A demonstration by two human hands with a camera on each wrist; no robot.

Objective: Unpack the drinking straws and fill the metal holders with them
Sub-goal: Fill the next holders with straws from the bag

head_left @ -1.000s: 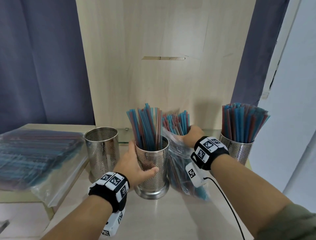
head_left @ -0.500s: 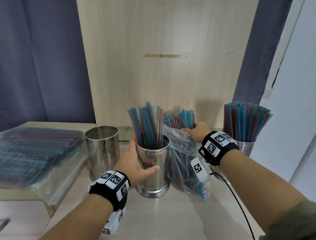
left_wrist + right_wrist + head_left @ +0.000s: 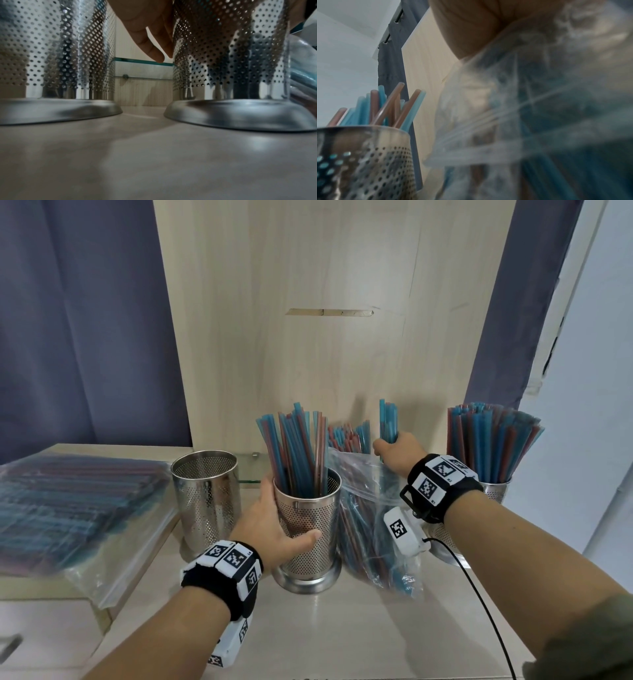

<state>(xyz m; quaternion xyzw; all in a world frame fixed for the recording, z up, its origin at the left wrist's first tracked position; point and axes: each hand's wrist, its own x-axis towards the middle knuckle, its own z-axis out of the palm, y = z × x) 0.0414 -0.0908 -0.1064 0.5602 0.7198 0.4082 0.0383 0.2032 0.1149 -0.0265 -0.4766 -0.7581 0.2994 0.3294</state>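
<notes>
My left hand [image 3: 274, 529] grips the middle perforated metal holder [image 3: 310, 529], partly filled with blue and red straws [image 3: 294, 450]; the left wrist view shows my fingers [image 3: 150, 44] against the middle holder's wall [image 3: 231, 54]. My right hand [image 3: 399, 450] holds a small bunch of blue straws [image 3: 387, 421] lifted partway out of the open clear bag [image 3: 373, 529], which stands upright between the middle and right holders. More straws [image 3: 349, 436] stick out of the bag. The bag [image 3: 539, 108] fills the blurred right wrist view.
An empty metal holder [image 3: 205, 494] stands at the left, and its wall [image 3: 56, 54] fills the left of the left wrist view. A full holder [image 3: 493, 491] of straws stands at the right, its rim [image 3: 359, 135] near my wrist. Sealed straw packs [image 3: 75, 505] lie on a raised ledge at far left. A wooden panel [image 3: 325, 320] backs the table.
My right hand has risen from the bag's mouth with a small bunch of blue straws, now standing above the rest. The left hand keeps its grip on the middle holder.
</notes>
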